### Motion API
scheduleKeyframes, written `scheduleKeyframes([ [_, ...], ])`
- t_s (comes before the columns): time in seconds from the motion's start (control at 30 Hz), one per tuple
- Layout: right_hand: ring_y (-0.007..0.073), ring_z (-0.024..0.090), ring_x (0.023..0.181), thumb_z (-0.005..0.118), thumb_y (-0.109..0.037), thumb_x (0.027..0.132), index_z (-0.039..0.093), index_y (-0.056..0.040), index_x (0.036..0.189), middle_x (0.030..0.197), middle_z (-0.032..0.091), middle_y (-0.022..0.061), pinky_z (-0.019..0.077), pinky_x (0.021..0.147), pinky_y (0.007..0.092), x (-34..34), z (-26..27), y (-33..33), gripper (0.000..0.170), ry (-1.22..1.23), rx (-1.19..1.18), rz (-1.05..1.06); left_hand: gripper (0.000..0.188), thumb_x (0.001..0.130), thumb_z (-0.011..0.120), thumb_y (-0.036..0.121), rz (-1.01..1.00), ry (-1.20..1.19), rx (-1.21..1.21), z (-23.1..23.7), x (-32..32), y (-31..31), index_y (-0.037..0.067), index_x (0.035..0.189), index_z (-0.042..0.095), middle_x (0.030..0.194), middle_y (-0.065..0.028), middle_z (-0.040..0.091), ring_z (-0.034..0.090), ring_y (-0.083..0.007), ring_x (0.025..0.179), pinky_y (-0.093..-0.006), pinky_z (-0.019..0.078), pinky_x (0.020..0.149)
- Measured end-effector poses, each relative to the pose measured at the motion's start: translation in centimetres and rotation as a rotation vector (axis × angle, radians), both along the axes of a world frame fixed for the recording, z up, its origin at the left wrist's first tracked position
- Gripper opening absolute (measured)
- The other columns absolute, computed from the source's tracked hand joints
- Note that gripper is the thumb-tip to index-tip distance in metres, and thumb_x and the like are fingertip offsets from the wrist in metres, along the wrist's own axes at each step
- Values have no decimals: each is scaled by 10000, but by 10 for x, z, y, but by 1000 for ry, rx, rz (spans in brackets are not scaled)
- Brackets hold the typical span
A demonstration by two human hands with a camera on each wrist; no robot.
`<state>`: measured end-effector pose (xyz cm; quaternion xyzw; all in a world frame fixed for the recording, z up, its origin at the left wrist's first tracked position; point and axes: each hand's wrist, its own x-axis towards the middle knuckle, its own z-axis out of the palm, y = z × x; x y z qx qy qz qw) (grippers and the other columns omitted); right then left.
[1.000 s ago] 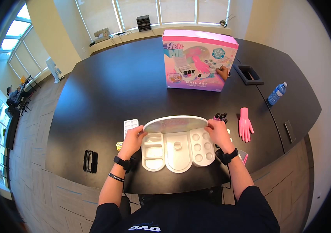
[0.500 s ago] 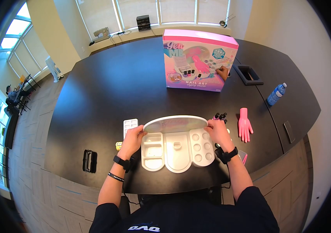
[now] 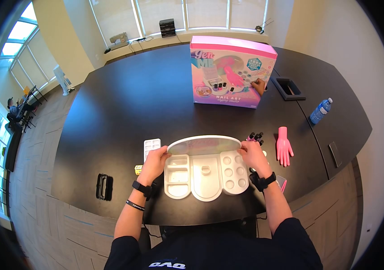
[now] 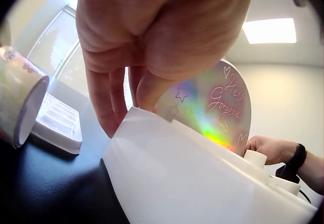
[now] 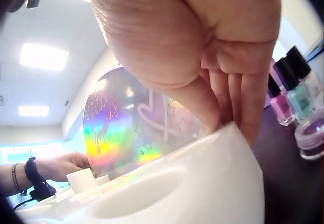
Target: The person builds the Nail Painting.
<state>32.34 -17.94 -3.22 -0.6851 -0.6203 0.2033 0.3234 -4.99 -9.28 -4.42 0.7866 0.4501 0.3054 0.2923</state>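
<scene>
A white molded nail-station tray point(image 3: 206, 186) stands on the dark table, its front toward me, with compartments at left, a peg in the middle and round wells at right. Along its back edge rises a rounded, iridescent panel point(image 3: 204, 146) printed with "Hello Gorgeous", stars and hearts. My left hand point(image 3: 155, 163) pinches the tray's back left corner, thumb inside and fingers behind, beside the panel's end. At the back right corner, my right hand point(image 3: 254, 157) grips the same way. The wrist views show both corners caught between thumb and fingers.
A pink toy hand point(image 3: 284, 147) and nail polish bottles point(image 3: 256, 137) lie right of the tray. A white palette point(image 3: 151, 146) sits at left, near a black case point(image 3: 104, 187). Behind stand the nail art box point(image 3: 230, 74) and a water bottle point(image 3: 320, 111).
</scene>
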Motion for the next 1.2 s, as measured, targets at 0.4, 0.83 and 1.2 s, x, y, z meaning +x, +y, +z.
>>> scheduleKeyframes([
  [0.4,434,734,815,720,-40,923,738,48,1006,864,740,258,565,752,463,1,-11,0,123,45,38,-20,98,999,665,53,-8,23,-40,5,0,0,-20,1061,684,916,-263,726,688,-487,908,-473,540,772],
  [0.83,278,810,953,821,-26,896,753,16,1162,1028,824,150,636,887,359,8,18,-14,278,158,258,-68,444,989,686,7,-62,-89,-43,16,-8,-9,31,1426,615,1287,-182,742,718,-361,1205,-436,582,1020],
  [1.2,204,794,899,827,-94,916,790,-7,1058,961,808,115,627,804,330,76,45,-36,171,173,223,-363,420,961,684,-13,76,-96,211,66,-17,-55,14,1377,637,1320,-182,711,694,-381,1210,-449,568,1025],
])
